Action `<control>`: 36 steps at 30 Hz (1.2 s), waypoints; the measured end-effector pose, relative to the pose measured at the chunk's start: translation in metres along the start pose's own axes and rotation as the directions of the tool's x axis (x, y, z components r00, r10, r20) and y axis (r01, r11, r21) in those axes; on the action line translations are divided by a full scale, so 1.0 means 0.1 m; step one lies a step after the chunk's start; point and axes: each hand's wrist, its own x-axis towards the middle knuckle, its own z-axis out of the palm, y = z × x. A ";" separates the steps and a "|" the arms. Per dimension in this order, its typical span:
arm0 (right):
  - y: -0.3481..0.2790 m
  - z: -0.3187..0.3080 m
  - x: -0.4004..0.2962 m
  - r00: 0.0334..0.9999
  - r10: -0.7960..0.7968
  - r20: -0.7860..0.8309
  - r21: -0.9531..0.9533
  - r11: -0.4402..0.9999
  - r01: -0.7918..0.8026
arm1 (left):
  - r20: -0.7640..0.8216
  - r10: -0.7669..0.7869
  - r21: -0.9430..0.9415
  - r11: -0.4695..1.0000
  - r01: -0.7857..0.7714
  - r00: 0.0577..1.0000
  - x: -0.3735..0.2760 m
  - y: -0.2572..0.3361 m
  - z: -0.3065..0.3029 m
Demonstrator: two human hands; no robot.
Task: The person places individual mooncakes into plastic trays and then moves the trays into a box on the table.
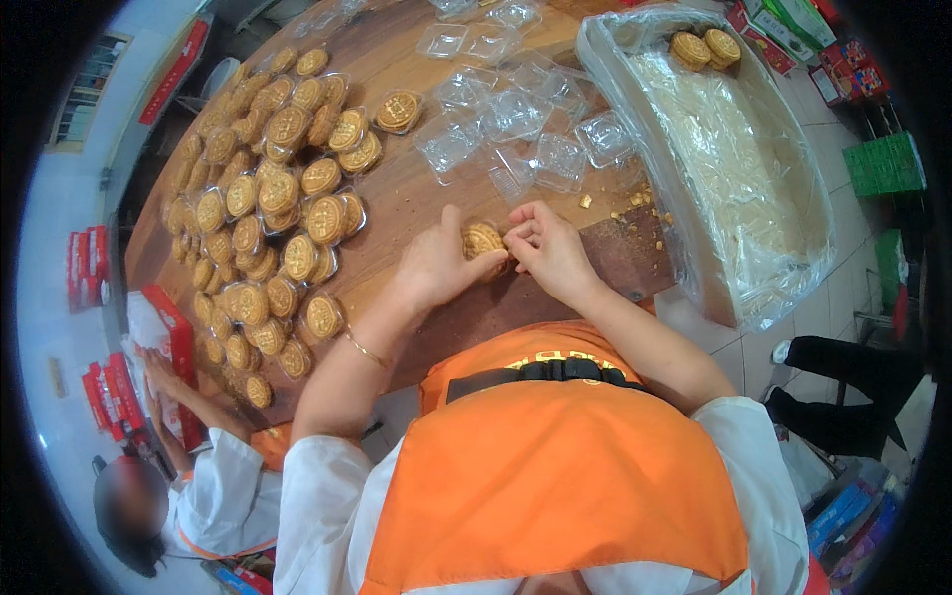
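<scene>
A round golden mooncake-like pastry (482, 242) with a stamped top lies between my hands over the wooden table. My left hand (445, 256) holds it, the thumb across its near edge. The fingers of my right hand (537, 242) are bent at the pastry's right side; whether they pinch anything thin is unclear. Beyond my hands lie several clear plastic trays (515, 115), apparently without pastries. Many similar pastries in clear trays (279, 191) are heaped to the left, and one packed pastry (398, 111) sits apart from the heap.
A plastic-lined box (699, 163) at the right holds a few pastries (705, 49) at its far end. Crumbs (639, 201) lie beside it. At the lower left a co-worker (223, 476) handles white material by a red box (167, 327). Another person's legs (840, 379) show at right.
</scene>
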 end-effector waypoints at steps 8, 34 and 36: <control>0.08 -0.19 -0.16 0.928 -0.096 0.359 -0.190 0.966 0.173 | -0.031 -0.173 0.019 0.985 0.173 0.984 -0.52 0.04 0.35; -0.28 -0.02 -0.25 0.832 0.375 0.409 -0.372 0.901 -0.223 | -0.460 0.252 -0.173 0.915 -0.364 0.852 -0.70 -0.25 0.96; -0.26 0.02 -0.24 0.859 0.336 0.386 -0.410 0.897 -0.166 | -0.472 0.248 -0.179 0.913 -0.368 0.846 -0.70 -0.26 0.97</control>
